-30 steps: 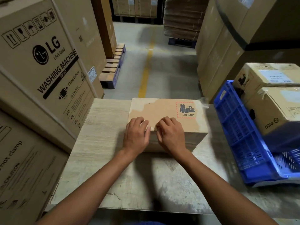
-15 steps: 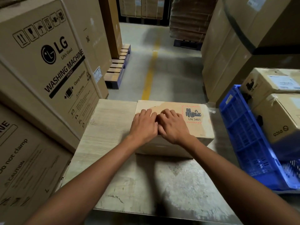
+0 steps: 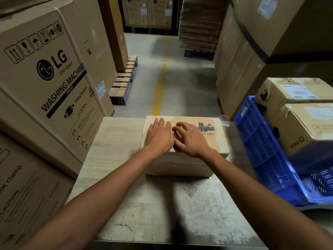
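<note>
Two bare forearms reach from the near edge out over a worn table (image 3: 126,204), whose top is pale, scuffed and wood-grained. Both hands lie on the lid of a flat, rectangular cardboard box (image 3: 180,165) that sits at the far middle of the table. The left hand (image 3: 159,136) rests palm down with its fingers straight and together, holding nothing. The right hand (image 3: 191,138) is just beside it and touching it, knuckles raised and fingers bent, with the tips on the lid; whether they pinch anything cannot be told. A printed battery label (image 3: 207,129) reading UN 3481 lies just right of that hand. To the right, a blue plastic lattice crate (image 3: 261,145) holds two taped brown cartons (image 3: 306,127). On the left stands a large matte washing machine carton (image 3: 50,78). Farther off, a yellow line (image 3: 159,91) runs along the smooth concrete floor past a wooden pallet (image 3: 124,82).
</note>
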`<action>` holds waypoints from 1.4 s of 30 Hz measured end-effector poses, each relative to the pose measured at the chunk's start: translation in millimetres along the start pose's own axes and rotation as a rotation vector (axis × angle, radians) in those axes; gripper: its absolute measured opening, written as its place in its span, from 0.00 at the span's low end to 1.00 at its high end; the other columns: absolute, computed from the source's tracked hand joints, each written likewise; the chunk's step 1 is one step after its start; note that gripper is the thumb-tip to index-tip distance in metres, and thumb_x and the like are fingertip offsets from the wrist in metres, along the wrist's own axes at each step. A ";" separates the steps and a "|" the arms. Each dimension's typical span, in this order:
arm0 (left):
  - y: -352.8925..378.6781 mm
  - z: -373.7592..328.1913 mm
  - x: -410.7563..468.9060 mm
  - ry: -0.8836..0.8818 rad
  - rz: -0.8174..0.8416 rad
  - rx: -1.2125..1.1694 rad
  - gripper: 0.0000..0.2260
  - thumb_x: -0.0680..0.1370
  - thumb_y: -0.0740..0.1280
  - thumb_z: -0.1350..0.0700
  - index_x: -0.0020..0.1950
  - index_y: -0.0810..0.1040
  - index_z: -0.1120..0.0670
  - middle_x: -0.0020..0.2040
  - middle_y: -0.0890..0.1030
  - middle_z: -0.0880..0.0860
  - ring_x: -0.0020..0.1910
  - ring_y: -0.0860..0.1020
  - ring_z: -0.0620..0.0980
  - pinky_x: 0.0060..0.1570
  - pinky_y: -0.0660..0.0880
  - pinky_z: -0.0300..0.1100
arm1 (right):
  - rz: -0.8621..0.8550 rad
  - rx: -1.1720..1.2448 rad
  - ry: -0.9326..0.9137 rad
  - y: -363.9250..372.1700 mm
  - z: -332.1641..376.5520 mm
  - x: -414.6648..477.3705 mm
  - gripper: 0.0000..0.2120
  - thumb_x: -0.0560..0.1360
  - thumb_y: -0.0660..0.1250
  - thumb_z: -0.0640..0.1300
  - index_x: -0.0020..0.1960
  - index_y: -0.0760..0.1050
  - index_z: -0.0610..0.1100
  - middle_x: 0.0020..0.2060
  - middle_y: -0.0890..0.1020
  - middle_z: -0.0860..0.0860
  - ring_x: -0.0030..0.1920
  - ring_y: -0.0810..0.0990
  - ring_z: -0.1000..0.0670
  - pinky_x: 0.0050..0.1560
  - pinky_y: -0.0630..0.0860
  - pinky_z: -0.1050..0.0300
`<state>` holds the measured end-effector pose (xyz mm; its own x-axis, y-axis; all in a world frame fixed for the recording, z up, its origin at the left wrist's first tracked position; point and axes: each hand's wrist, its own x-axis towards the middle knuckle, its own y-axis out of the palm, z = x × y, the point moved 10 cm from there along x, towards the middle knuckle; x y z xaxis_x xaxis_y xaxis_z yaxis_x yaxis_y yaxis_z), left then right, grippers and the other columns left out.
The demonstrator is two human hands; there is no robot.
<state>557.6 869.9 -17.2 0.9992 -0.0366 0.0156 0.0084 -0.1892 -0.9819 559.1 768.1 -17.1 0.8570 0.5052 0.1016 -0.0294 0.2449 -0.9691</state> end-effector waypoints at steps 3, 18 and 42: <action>0.9 -32.6 -5.0 0.148 -0.033 -0.132 0.20 0.84 0.55 0.57 0.76 0.67 0.57 0.79 0.64 0.58 0.79 0.58 0.55 0.77 0.55 0.50 | -0.045 -0.123 0.215 -8.9 -29.4 -19.4 0.36 0.75 0.45 0.68 0.70 0.71 0.47 0.72 0.70 0.44 0.72 0.67 0.43 0.72 0.61 0.40; -13.7 -52.4 -45.6 0.531 -0.468 -0.204 0.12 0.79 0.64 0.56 0.40 0.82 0.59 0.42 0.82 0.57 0.41 0.80 0.56 0.38 0.76 0.52 | -0.472 -0.028 0.007 -25.6 -13.6 -54.6 0.12 0.77 0.62 0.46 0.44 0.79 0.39 0.47 0.82 0.43 0.46 0.79 0.41 0.47 0.76 0.47; 13.2 -105.4 7.8 0.367 -0.125 -0.044 0.15 0.80 0.59 0.53 0.64 0.77 0.53 0.66 0.75 0.54 0.64 0.71 0.56 0.59 0.69 0.54 | -0.222 -0.162 0.378 -33.6 -73.7 -52.6 0.15 0.79 0.58 0.53 0.57 0.75 0.45 0.57 0.77 0.46 0.58 0.75 0.44 0.54 0.71 0.46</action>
<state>561.4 763.8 -10.1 0.9100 -0.3578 0.2095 0.1200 -0.2564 -0.9591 552.9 672.4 -6.5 0.9618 0.1110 0.2502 0.2303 0.1655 -0.9589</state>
